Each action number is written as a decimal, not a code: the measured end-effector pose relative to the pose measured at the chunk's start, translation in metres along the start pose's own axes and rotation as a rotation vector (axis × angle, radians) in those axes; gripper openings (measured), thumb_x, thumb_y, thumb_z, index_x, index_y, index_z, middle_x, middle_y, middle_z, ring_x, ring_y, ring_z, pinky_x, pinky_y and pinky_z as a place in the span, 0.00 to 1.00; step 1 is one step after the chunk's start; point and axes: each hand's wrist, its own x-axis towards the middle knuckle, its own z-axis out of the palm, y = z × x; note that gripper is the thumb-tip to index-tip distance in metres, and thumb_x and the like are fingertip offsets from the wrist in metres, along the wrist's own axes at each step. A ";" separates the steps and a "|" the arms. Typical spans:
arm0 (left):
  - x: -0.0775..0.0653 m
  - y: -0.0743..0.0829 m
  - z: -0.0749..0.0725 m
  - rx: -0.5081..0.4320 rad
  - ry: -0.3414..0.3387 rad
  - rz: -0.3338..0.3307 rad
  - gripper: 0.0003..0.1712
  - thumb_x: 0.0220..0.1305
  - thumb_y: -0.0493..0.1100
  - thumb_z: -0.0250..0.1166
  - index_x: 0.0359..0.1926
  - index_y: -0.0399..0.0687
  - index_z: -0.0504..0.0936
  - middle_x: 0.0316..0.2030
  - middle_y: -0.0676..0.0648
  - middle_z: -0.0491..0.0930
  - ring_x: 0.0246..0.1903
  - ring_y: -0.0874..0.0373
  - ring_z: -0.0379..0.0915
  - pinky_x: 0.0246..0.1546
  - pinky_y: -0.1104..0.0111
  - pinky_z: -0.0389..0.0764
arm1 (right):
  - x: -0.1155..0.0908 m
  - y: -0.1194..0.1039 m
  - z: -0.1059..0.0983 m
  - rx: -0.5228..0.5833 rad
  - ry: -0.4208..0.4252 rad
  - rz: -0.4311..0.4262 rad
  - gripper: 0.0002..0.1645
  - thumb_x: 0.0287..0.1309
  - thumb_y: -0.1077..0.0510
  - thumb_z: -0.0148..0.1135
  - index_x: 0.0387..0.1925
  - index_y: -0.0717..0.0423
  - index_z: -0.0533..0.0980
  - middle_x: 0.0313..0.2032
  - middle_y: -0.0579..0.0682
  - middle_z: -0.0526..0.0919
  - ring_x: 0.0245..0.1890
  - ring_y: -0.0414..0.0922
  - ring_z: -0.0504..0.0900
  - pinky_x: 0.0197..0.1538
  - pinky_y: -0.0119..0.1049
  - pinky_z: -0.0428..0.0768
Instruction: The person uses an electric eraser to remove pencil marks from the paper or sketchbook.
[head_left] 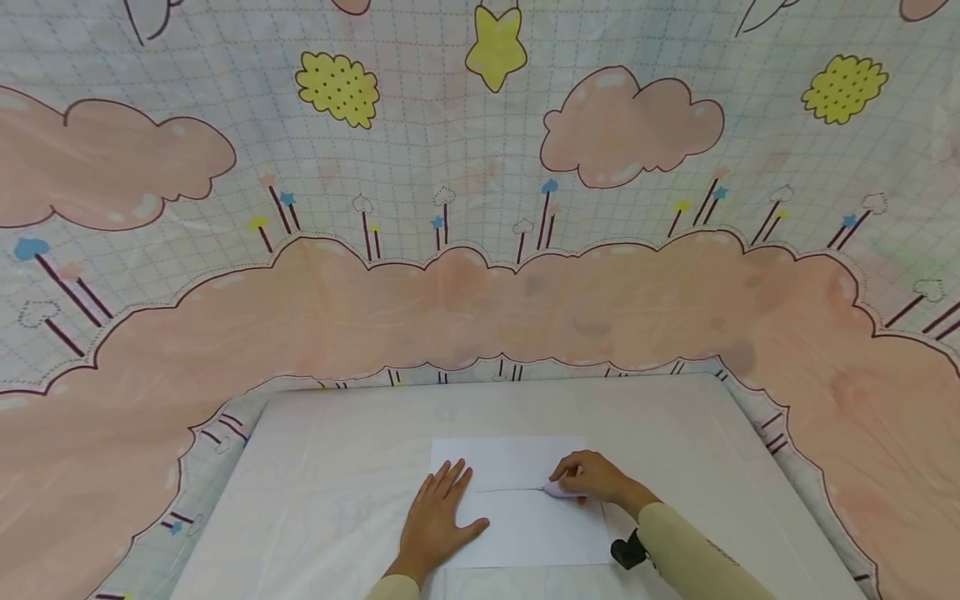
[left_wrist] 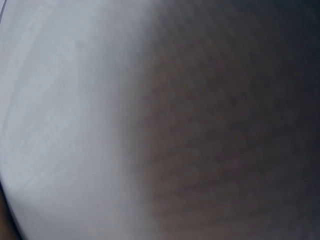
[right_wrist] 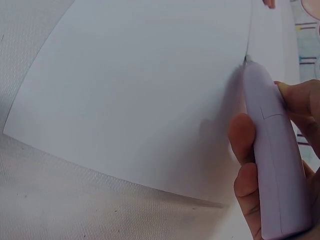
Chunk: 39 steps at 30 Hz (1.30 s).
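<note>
A white sheet of paper [head_left: 525,537] lies flat on the white-covered table. My left hand [head_left: 433,521] rests on its left side, fingers straight and thumb spread. My right hand [head_left: 600,479] grips a pale purple, thick pen-shaped tool [right_wrist: 277,165] over the right part of the sheet. The tool's small tip [right_wrist: 248,59] meets the paper at the end of a thin line [head_left: 506,490], which runs left toward my left hand. Whether this line is drawn or cut, I cannot tell. The left wrist view is mostly blurred, with a dark shape filling its right side.
The table [head_left: 337,467] has a smooth white cover. A black object [head_left: 628,551] sits by my right wrist, beside the paper's lower right corner. Behind and around the table hangs a patterned cloth [head_left: 480,312] with clouds and stars.
</note>
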 end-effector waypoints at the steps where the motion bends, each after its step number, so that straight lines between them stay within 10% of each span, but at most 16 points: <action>1: 0.000 0.000 0.000 0.002 0.008 0.004 0.52 0.56 0.79 0.53 0.72 0.53 0.66 0.74 0.53 0.59 0.75 0.51 0.51 0.74 0.53 0.54 | 0.000 0.000 0.000 0.001 0.000 -0.002 0.09 0.58 0.60 0.62 0.39 0.53 0.85 0.31 0.47 0.76 0.19 0.41 0.78 0.25 0.29 0.74; 39: 0.005 -0.002 -0.001 0.018 -0.009 0.009 0.52 0.56 0.79 0.53 0.72 0.53 0.66 0.74 0.53 0.59 0.74 0.51 0.51 0.74 0.54 0.55 | -0.004 -0.001 -0.007 0.005 0.015 0.003 0.08 0.57 0.60 0.63 0.38 0.56 0.84 0.32 0.49 0.76 0.22 0.42 0.78 0.25 0.30 0.75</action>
